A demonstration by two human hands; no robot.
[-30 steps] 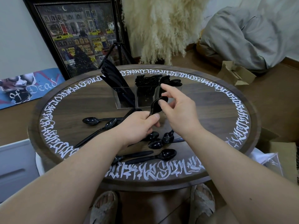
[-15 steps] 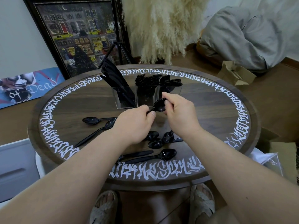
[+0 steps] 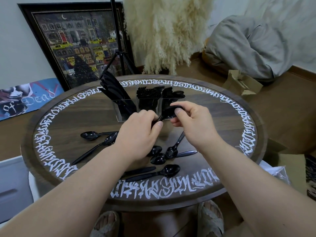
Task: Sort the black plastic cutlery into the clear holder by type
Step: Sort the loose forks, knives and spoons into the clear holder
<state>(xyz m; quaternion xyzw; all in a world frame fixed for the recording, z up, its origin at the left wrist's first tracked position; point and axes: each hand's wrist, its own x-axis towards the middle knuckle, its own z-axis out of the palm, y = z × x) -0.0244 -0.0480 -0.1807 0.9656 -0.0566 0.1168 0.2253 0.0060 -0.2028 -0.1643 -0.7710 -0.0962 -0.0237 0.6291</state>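
Round table; clear holder; loose spoons, knife.

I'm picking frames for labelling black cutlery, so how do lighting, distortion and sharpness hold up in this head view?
Head view: soft, even light with faint shadows; wide-angle bending curves the table rim and stretches the forearms; the spoon held by left hand and right hand is slightly soft; black pieces in the clear holder merge into one dark mass.

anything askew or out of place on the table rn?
Nothing damaged or spilled. Loose spoons still lie scattered at mixed angles on the table, unsorted. In the clear holder the knives lean hard left. Left hand and right hand both grip one spoon.
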